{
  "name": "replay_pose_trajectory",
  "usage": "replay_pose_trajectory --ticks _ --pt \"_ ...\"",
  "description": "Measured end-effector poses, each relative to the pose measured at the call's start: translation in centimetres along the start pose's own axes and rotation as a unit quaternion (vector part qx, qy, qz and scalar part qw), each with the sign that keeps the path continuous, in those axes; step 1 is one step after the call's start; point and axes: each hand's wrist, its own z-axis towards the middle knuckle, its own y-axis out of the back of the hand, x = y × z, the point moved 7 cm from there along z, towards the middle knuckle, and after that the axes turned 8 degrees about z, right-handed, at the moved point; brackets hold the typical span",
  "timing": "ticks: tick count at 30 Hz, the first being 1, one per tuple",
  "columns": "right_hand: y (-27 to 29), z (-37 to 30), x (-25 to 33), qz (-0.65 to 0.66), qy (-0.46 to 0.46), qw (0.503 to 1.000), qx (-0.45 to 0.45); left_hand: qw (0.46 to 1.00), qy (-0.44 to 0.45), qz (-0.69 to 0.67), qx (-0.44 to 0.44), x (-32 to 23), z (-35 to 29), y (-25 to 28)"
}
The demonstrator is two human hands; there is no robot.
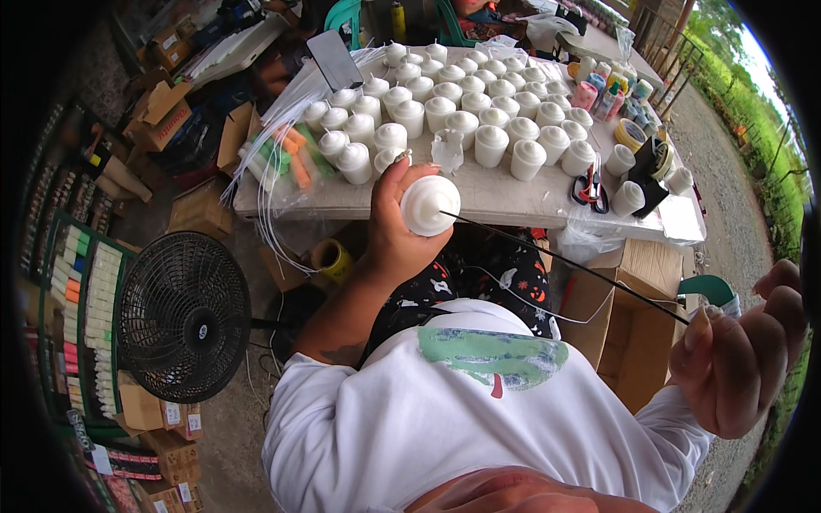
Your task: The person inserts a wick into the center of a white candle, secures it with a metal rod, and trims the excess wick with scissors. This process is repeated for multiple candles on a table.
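Your L hand (395,227) is wrapped round a white candle (430,203), up at the desk's (513,201) near edge, its stepped round top facing the cam. Your R hand (740,359), well out to the right, has its fingers pinched on one end of a thin black rod (547,251); the other tip meets the candle's top (can't tell if it goes in).

Desk holds rows of white candles (490,146), same stepped shape, standing upright. L end: a clear plastic bag (321,162) w/ orange & green sticks (299,167) in it, white strands alongside. R end: coloured bottles (609,101) grouped tog., a black holder (657,195) (contents hard to make out), white cylinders (629,198) just beside, scissors (590,186) near the front edge.

Below the desk's R side: an open cardboard box (652,263), flaps up. Far L, past the fan (184,316), a green-framed rack (87,299) holds white, green, orange & pink pcs in rows.
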Motion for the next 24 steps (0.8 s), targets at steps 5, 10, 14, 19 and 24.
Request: replay_pose_trajectory --ticks 5,10,14,19,24 --pt "-0.5 1.8 0.4 0.012 0.075 0.997 -0.035 0.999 -0.02 0.015 0.025 -0.2 -0.1 -0.4" --pt "-1.0 1.8 -0.3 0.026 0.035 0.998 -0.046 0.999 -0.038 0.008 0.019 -0.9 0.3 -0.3" --pt "-2.2 2.7 0.6 0.055 0.029 0.997 -0.035 0.999 -0.039 -0.004 0.035 -1.8 1.1 -1.3" --pt "-4.9 2.6 -2.0 0.125 -0.004 0.986 -0.114 0.999 -0.007 0.013 0.033 -2.7 1.3 -0.8" --pt "-4.6 2.2 -3.0 0.176 -0.033 0.978 -0.11 0.981 -0.107 0.121 0.105 -3.4 1.7 -2.5"
